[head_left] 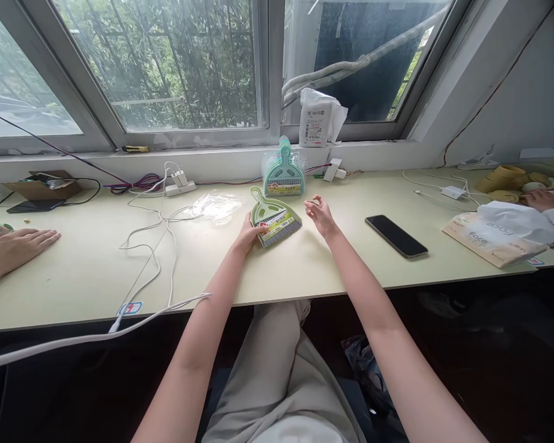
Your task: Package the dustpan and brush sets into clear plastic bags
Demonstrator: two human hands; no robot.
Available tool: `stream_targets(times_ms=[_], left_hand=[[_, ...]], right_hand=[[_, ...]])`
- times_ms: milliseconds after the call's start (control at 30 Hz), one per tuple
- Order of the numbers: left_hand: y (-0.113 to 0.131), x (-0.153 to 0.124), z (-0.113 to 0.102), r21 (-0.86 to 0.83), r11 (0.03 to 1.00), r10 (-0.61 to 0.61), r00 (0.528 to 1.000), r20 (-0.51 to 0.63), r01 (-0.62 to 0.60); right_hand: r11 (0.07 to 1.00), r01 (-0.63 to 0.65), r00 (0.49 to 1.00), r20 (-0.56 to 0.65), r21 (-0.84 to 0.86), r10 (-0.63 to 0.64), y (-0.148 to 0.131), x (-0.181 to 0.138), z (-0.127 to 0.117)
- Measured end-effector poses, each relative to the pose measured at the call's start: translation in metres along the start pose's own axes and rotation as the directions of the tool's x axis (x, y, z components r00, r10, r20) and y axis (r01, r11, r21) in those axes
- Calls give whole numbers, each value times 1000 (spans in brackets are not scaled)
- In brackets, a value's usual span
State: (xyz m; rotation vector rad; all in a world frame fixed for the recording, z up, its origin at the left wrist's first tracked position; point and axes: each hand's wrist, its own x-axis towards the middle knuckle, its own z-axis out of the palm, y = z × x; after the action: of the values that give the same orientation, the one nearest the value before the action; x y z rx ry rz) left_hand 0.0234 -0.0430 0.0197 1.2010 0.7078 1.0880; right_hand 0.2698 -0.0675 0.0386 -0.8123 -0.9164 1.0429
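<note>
My left hand grips the near edge of a small green dustpan-and-brush set with a yellow label, lying on the pale desk. Just right of the set, my right hand hovers with its fingers loosely curled and apart, holding nothing. Behind them a stack of the same sets in teal, wrapped in clear plastic, leans against the window ledge. An empty clear plastic wrapper lies to the left of the set.
A black phone lies to the right. White cables and a power strip cross the left side. Another person's hand rests at far left, another hand at far right beside tissue packs and tape rolls.
</note>
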Motion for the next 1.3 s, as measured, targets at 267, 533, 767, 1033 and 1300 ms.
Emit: stream_targets(times_ms=[267, 533, 767, 1033, 1300], left_hand=[[0, -1, -2, -8, 1000, -8, 1000, -17, 8], [2, -2, -9, -24, 1000, -21, 998, -66, 19], [5, -1, -9, -38, 999, -37, 994, -103, 34], [6, -4, -9, -37, 999, -11, 995, -100, 7], [2, 2, -9, -39, 999, -21, 996, -92, 17]], right_hand=[[998, -46, 992, -121, -44, 40, 13, 7, -7], [998, -56, 918, -392, 3, 52, 26, 19, -31], [999, -11, 923, -386, -35, -4, 25, 17, -32], [988, -91, 919, -393, -128, 34, 2, 4, -9], [886, 285, 911, 392, -366, -131, -70, -169, 55]])
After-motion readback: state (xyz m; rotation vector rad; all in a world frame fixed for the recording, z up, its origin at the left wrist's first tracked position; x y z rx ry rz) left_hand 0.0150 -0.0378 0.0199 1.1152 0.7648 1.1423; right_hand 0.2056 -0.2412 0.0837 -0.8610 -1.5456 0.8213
